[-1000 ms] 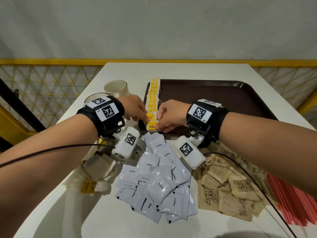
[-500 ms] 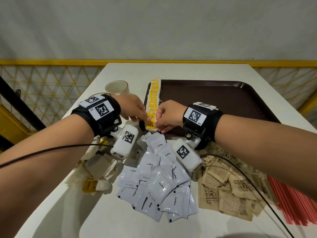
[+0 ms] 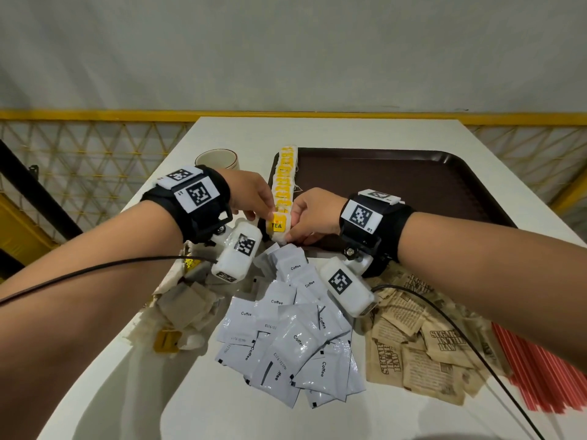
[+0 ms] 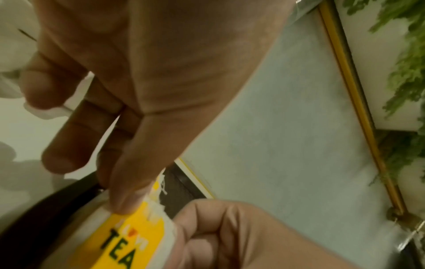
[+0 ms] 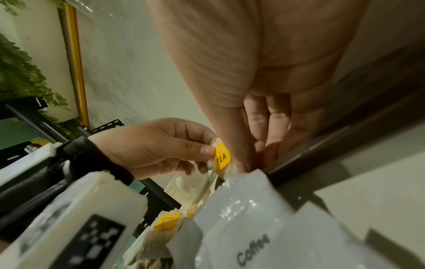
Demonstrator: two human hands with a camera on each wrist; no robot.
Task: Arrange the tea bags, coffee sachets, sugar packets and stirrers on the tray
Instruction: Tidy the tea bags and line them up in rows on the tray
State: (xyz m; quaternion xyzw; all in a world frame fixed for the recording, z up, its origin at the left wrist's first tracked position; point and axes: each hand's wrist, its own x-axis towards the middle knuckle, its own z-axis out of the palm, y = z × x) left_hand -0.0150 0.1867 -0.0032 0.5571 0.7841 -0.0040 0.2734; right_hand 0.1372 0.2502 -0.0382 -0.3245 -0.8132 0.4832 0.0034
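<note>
A row of tea bags [image 3: 283, 182] with yellow tags stands along the left edge of the dark brown tray [image 3: 413, 185]. My left hand [image 3: 260, 214] and right hand [image 3: 293, 223] meet at the row's near end. Both pinch the nearest tea bag [image 3: 277, 224] from opposite sides, its yellow TEA tag [image 5: 222, 157] facing me. The left wrist view shows a left fingertip [image 4: 124, 205] on the tag's top edge. On the table in front lie white coffee sachets [image 3: 292, 338], brown sugar packets [image 3: 422, 344] and red stirrers [image 3: 540, 369].
Loose tea bags [image 3: 181, 312] are heaped at the left under my left forearm. A cup [image 3: 217, 158] stands left of the tray, near the table's left edge. Yellow mesh railing runs behind the table. Most of the tray's floor is bare.
Both hands stay at the near end of the tea bag row. The front tea bag's tag lay lower half a second ago and now faces up again.
</note>
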